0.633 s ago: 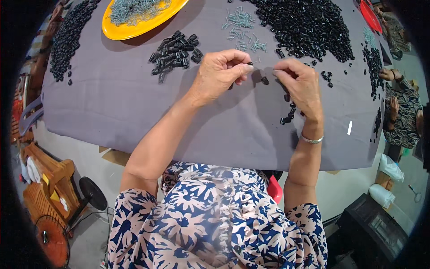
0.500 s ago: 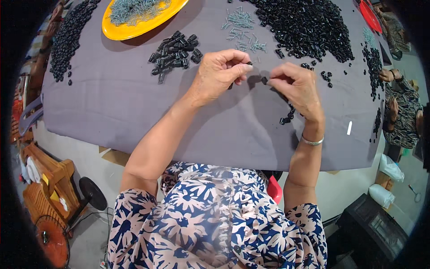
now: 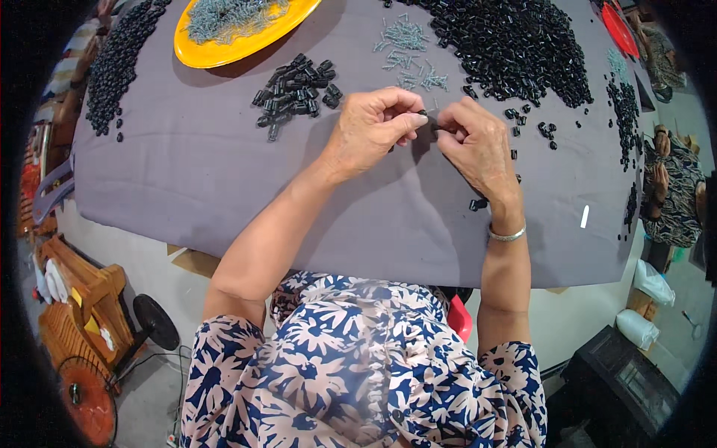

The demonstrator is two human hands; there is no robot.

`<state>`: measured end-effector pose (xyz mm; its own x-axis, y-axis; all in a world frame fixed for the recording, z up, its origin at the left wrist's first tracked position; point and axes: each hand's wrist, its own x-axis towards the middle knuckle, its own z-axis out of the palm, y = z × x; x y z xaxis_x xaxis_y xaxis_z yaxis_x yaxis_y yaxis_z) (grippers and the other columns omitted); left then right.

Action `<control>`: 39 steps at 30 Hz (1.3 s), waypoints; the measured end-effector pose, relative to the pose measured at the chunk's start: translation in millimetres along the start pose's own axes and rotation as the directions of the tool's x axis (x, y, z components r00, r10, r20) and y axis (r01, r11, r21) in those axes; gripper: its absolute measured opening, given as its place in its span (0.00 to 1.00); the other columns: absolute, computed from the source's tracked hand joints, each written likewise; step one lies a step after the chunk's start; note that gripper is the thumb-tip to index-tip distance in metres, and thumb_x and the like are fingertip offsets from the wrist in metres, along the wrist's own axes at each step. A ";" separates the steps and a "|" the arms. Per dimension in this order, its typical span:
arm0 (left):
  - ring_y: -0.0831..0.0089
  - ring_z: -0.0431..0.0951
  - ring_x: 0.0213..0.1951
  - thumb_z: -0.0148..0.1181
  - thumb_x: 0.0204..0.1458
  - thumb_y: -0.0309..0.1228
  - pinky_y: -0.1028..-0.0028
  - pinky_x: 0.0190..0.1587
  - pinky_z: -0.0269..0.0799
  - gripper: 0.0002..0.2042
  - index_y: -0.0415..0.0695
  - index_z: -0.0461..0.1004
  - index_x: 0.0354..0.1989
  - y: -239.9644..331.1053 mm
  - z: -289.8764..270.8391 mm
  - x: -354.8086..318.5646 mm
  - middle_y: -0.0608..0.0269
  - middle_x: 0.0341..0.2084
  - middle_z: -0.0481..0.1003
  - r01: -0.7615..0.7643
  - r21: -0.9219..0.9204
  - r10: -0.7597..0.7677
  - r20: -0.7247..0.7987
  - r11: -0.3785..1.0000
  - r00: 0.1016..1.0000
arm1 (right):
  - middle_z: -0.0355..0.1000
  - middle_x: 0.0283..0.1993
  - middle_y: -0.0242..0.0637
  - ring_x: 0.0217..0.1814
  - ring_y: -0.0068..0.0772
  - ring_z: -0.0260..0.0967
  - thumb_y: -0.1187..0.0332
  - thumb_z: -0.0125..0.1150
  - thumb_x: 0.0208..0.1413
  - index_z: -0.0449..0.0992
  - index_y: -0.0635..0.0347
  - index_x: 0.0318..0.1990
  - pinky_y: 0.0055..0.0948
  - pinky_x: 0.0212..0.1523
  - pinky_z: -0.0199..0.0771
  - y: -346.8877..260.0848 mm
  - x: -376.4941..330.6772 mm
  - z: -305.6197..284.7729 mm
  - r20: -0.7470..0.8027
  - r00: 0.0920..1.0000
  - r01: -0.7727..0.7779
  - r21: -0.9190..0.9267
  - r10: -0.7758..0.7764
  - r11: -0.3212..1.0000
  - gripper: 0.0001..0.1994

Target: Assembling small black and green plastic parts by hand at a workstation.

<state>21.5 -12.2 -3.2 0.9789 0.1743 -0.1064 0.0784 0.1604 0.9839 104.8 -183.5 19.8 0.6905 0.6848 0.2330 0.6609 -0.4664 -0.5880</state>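
Just above the frame's centre, the left hand (image 3: 371, 128) and right hand (image 3: 478, 145) met fingertip to fingertip, both pinched on a small black part (image 3: 431, 124) held above the grey counter (image 3: 187, 172). The part lay between them, its long axis apparently left-right. Loose screws (image 3: 407, 45) lay just above, a black pile (image 3: 295, 89) to the upper left.

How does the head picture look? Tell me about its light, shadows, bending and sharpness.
Head view: even, soft light with no glare on the grey table cover; faint shadows under the left hand and right hand; the table's near edge bows and the corners go black from the fisheye; the small black part pinched between the fingertips is too small to make out.
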 end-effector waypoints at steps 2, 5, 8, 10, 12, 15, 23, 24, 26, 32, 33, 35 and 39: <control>0.85 0.74 0.25 0.63 0.53 0.28 0.84 0.25 0.68 0.07 0.40 0.77 0.39 -0.6 -1.7 -0.7 0.69 0.25 0.76 -0.009 0.027 0.008 0.018 1.000 1.000 | 0.66 0.25 0.34 0.22 0.26 0.65 0.80 0.59 0.41 0.73 0.64 0.29 0.25 0.25 0.66 1.0 0.7 4.4 -0.022 0.999 0.040 -0.040 -0.041 0.998 0.05; 0.86 0.74 0.25 0.63 0.53 0.28 0.84 0.25 0.68 0.07 0.41 0.77 0.39 -1.5 1.3 -0.4 0.70 0.24 0.76 -0.005 0.016 0.005 0.014 1.000 1.000 | 0.67 0.25 0.33 0.22 0.24 0.66 0.81 0.59 0.41 0.73 0.64 0.29 0.23 0.24 0.66 4.5 0.7 5.7 -0.058 0.994 0.087 -0.030 -0.088 0.996 0.06; 0.86 0.73 0.24 0.62 0.53 0.25 0.85 0.24 0.67 0.03 0.40 0.78 0.34 1.1 2.4 -1.5 0.71 0.22 0.75 -0.019 -0.009 0.019 -0.023 1.000 1.000 | 0.70 0.26 0.30 0.23 0.19 0.67 0.82 0.60 0.43 0.75 0.64 0.30 0.21 0.24 0.67 5.1 0.2 2.8 -0.068 0.997 0.039 0.155 -0.028 0.987 0.06; 0.86 0.73 0.24 0.63 0.52 0.24 0.85 0.24 0.67 0.03 0.40 0.78 0.34 2.2 2.1 -1.8 0.71 0.22 0.75 -0.004 0.006 0.004 -0.007 1.000 1.000 | 0.73 0.27 0.28 0.24 0.17 0.68 0.83 0.60 0.45 0.75 0.64 0.31 0.20 0.24 0.68 5.6 -1.9 0.3 -0.053 0.997 -0.032 0.275 0.048 0.961 0.06; 0.86 0.73 0.24 0.62 0.52 0.24 0.85 0.24 0.67 0.03 0.40 0.78 0.34 2.0 2.1 -1.2 0.71 0.22 0.75 -0.006 0.001 0.006 0.000 1.000 1.000 | 0.75 0.30 0.26 0.26 0.13 0.68 0.82 0.60 0.50 0.76 0.64 0.33 0.17 0.26 0.68 7.8 -4.5 1.2 -0.007 0.974 -0.188 0.524 0.225 0.831 0.05; 0.86 0.74 0.24 0.62 0.52 0.24 0.84 0.25 0.67 0.03 0.39 0.78 0.34 1.8 1.9 -1.0 0.71 0.22 0.75 -0.012 -0.003 0.012 0.014 1.000 1.000 | 0.74 0.31 0.25 0.27 0.11 0.67 0.83 0.60 0.52 0.77 0.63 0.34 0.14 0.26 0.65 10.0 -3.9 3.0 -0.030 0.971 -0.167 0.625 0.237 0.763 0.05; 0.86 0.73 0.26 0.63 0.53 0.26 0.84 0.28 0.69 0.05 0.40 0.78 0.37 -4.4 0.9 -1.5 0.72 0.26 0.74 -0.048 0.037 0.047 0.030 0.998 0.998 | 0.71 0.29 0.23 0.29 0.10 0.65 0.82 0.60 0.52 0.77 0.63 0.36 0.13 0.29 0.65 3.2 -3.4 1.2 -0.051 0.983 -0.126 0.510 0.177 0.851 0.06; 0.86 0.73 0.27 0.63 0.53 0.26 0.84 0.28 0.69 0.05 0.40 0.78 0.37 -4.0 1.6 -1.3 0.73 0.26 0.74 -0.054 0.038 0.053 0.030 0.998 0.998 | 0.71 0.29 0.23 0.30 0.11 0.65 0.82 0.60 0.51 0.77 0.64 0.35 0.14 0.30 0.66 1.8 -3.1 -0.2 -0.065 0.985 -0.109 0.469 0.158 0.876 0.06; 0.86 0.73 0.27 0.63 0.53 0.26 0.84 0.28 0.70 0.05 0.40 0.78 0.37 -3.8 2.2 -1.1 0.73 0.26 0.73 -0.059 0.039 0.058 0.030 0.998 0.998 | 0.71 0.29 0.24 0.30 0.12 0.66 0.82 0.60 0.50 0.77 0.64 0.35 0.15 0.31 0.67 0.1 -1.8 -1.4 -0.068 0.991 -0.071 0.444 0.112 0.893 0.06; 0.86 0.73 0.27 0.63 0.53 0.26 0.84 0.29 0.70 0.06 0.40 0.78 0.37 -3.5 -0.5 -1.9 0.73 0.26 0.74 -0.096 0.072 0.092 0.050 0.993 0.995 | 0.71 0.31 0.28 0.32 0.16 0.68 0.83 0.60 0.48 0.77 0.66 0.34 0.17 0.33 0.69 -4.3 0.4 -1.6 -0.078 0.997 0.032 0.340 -0.006 0.940 0.06; 0.86 0.74 0.27 0.63 0.53 0.26 0.84 0.29 0.70 0.06 0.40 0.78 0.38 -1.2 0.3 -2.1 0.73 0.26 0.74 -0.057 0.044 0.055 0.057 0.997 0.997 | 0.72 0.31 0.29 0.31 0.17 0.68 0.83 0.59 0.48 0.77 0.66 0.34 0.17 0.34 0.69 -3.9 0.1 -2.1 -0.077 0.997 0.036 0.334 -0.010 0.942 0.06; 0.86 0.74 0.27 0.63 0.53 0.26 0.84 0.29 0.71 0.06 0.40 0.78 0.39 -0.8 1.2 -1.9 0.73 0.27 0.75 -0.018 0.015 0.017 0.066 1.000 0.998 | 0.72 0.29 0.31 0.30 0.19 0.69 0.83 0.60 0.46 0.78 0.65 0.34 0.19 0.32 0.70 -2.0 -0.6 -1.9 -0.095 0.996 0.035 0.348 -0.002 0.937 0.07; 0.85 0.74 0.26 0.63 0.53 0.25 0.83 0.29 0.73 0.07 0.39 0.78 0.40 -2.1 -0.5 -2.4 0.71 0.27 0.75 -0.002 -0.029 0.005 0.079 1.000 0.997 | 0.73 0.28 0.32 0.29 0.21 0.70 0.82 0.60 0.44 0.78 0.64 0.34 0.20 0.31 0.70 -3.9 0.1 -2.6 -0.102 0.994 0.061 0.348 -0.027 0.935 0.08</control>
<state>18.9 -12.4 -5.0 0.9911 0.0981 -0.0902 0.0706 0.1879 0.9796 103.0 -183.1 24.1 0.6989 0.6366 0.3262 0.5578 -0.1996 -0.8056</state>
